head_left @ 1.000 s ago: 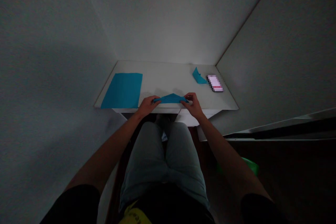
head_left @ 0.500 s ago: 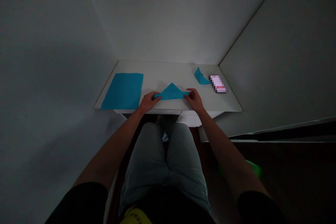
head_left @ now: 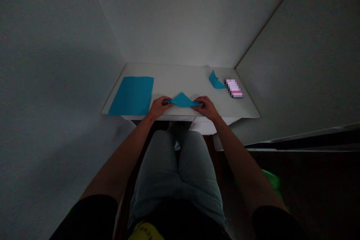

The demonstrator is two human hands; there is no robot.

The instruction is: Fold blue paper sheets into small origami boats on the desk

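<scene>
A folded blue paper (head_left: pixel 182 100), with a peak in its middle and narrow ends, is held near the front of the white table. My left hand (head_left: pixel 160 106) pinches its left end, and my right hand (head_left: pixel 206 107) grips the right end between thumb and fingers. Farther back on the right stands a folded blue paper boat (head_left: pixel 216 81). On the left lies a flat blue sheet of paper (head_left: pixel 133 95), close beside my left wrist.
The white table (head_left: pixel 180 73) backs onto a wall, with another wall at its right. A phone (head_left: pixel 234 88), blurred by pixels, lies next to the paper boat. Below the tabletop is a drawer front (head_left: pixel 203 127). Something green (head_left: pixel 271 179) shows on the floor at right.
The folded paper has turned in my hands: its flat front band no longer shows, and its peak looks lower. My right fingers have shifted slightly inward along its end.
</scene>
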